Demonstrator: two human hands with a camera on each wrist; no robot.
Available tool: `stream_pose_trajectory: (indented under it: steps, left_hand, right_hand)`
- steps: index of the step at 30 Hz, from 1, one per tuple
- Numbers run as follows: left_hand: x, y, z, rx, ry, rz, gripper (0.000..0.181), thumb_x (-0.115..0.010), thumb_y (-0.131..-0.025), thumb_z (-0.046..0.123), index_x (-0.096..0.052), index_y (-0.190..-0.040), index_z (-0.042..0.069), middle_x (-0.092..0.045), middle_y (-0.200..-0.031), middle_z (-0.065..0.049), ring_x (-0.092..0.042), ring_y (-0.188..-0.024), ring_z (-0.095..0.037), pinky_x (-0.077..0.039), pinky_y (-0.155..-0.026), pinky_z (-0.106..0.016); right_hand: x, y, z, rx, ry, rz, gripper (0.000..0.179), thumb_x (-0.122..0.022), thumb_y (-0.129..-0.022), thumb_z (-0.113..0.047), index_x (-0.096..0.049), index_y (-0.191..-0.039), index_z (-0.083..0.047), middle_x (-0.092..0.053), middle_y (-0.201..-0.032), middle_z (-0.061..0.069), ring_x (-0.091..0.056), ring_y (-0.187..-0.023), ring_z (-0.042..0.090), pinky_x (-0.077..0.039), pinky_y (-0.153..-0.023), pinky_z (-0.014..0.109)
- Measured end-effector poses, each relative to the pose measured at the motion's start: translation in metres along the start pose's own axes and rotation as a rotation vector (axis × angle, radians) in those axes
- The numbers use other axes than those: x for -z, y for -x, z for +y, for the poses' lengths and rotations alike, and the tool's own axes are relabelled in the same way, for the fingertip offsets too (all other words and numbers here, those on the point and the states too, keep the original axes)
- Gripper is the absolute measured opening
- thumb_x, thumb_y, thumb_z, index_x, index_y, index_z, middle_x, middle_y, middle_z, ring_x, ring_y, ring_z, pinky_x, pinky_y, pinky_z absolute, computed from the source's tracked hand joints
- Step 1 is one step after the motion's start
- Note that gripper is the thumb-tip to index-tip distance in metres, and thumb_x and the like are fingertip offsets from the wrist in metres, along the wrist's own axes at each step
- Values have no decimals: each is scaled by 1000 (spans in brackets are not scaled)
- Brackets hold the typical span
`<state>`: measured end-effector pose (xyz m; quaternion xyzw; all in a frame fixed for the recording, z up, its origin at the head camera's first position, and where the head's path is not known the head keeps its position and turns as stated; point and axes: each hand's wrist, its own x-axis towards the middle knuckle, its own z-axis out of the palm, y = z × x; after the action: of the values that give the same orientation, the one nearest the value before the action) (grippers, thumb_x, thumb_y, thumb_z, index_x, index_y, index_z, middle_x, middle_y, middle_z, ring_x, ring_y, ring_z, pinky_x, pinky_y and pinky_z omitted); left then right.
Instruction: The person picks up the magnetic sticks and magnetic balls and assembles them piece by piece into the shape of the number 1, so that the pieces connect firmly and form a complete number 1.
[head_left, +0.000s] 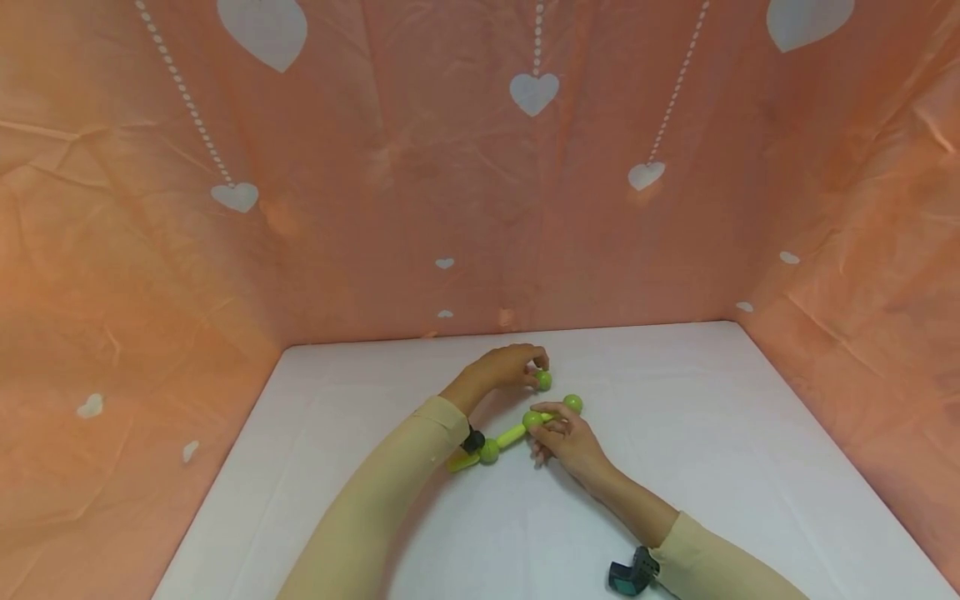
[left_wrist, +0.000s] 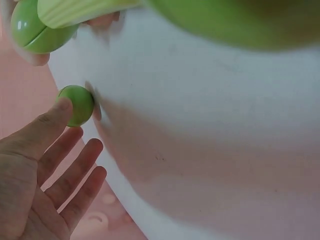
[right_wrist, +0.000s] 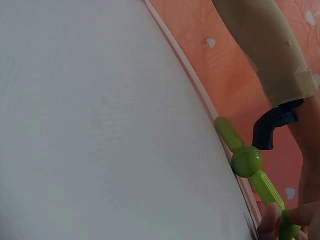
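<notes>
A chain of green balls and yellow-green ribbed rods (head_left: 512, 437) runs slantwise over the white table. My right hand (head_left: 576, 450) pinches one of its middle balls (head_left: 532, 419) between thumb and fingers. Beyond that hand shows the chain's far end ball (head_left: 573, 404). My left hand (head_left: 504, 367) holds a separate green ball (left_wrist: 77, 106) by its fingertips, just behind the chain; the left wrist view shows the thumb against it and several fingers spread below. Under the left wrist lie another chain ball (right_wrist: 247, 161) and the chain's near end rod (right_wrist: 229, 134), partly covered in the head view.
The white table (head_left: 315, 417) is enclosed by orange cloth walls (head_left: 480, 208) with white hearts. A dark wrist camera (head_left: 633, 572) sits on the right forearm, and another camera (head_left: 472, 440) on the left wrist hangs close over the chain.
</notes>
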<state>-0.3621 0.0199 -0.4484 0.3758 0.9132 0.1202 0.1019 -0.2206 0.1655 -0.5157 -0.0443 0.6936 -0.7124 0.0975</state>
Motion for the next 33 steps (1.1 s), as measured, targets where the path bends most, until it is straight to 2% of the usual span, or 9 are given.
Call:
stream_pose_trajectory:
  steps: [7,14,20,27,33]
  left_hand:
    - [-1,2,-2,28,21,-9,24,-69,-89,30,-55,-108,25,-65,-117,7,-61,-101,-9,-48,-87,-29]
    - [-3,6,-5,57,67,-17,29,-70,-89,28,-54,-113,25,-65,-117,8,-61,-102,-8,-48,-88,-30]
    - [0,11,-6,64,77,-18,37,-70,-88,27,-56,-122,24,-65,-117,8,-61,-103,-8,-49,-89,-30]
    - [4,19,-10,72,96,-10,31,-70,-89,26,-63,-118,23,-66,-117,7,-62,-100,-10,-49,-87,-29]
    - [6,29,-16,59,153,15,29,-70,-88,25,-64,-116,21,-66,-114,6,-62,-98,-11,-49,-87,-30]
  right_hand:
    - [-1,0,0,9,11,-8,49,-68,-90,-17,-47,-133,-6,-65,-88,21,-63,-64,18,-56,-65,33]
    - [-2,2,0,11,30,-7,48,-67,-90,-18,-48,-132,-7,-65,-88,22,-63,-65,18,-56,-65,32]
    - [-3,1,1,22,23,-5,46,-67,-90,-17,-49,-131,-6,-65,-89,24,-63,-65,18,-56,-65,32]
    - [-2,2,0,31,45,12,46,-67,-90,-19,-50,-131,-8,-66,-90,22,-65,-67,19,-56,-66,32]
    - [-2,4,-2,29,61,47,44,-70,-88,-21,-54,-128,-10,-63,-95,22,-65,-69,21,-56,-67,33]
